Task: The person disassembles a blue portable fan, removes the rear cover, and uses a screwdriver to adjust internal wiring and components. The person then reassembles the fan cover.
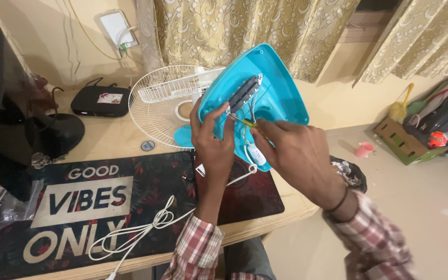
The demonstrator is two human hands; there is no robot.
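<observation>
A dark mat (130,207) with large pale lettering and a red leaf pattern covered the tabletop (115,140) at 7 o'clock. A black box (101,100) with a small pale label sat at 10 o'clock, and a white rectangular charger (115,27) hung on the wall at 11 o'clock. On the floor at 3 o'clock stood a brown cardboard box (400,140) with a green edge; its contents were too small to make out. Beside it lay a pink cup (364,150).

The turquoise fan base (265,88) was tipped up near the centre, its hollow underside facing the camera and showing a grey switch block (245,93) and wires. The left hand (213,142) gripped its lower edge, fingers (211,116) curled closed on the plastic. The right hand (296,150) was closed around a yellow-handled screwdriver (245,123), its tip hidden inside the base. A white wire fan guard (164,101) lay behind at 11 o'clock. A white cord (146,228) ran across the mat and off the lower edge.
</observation>
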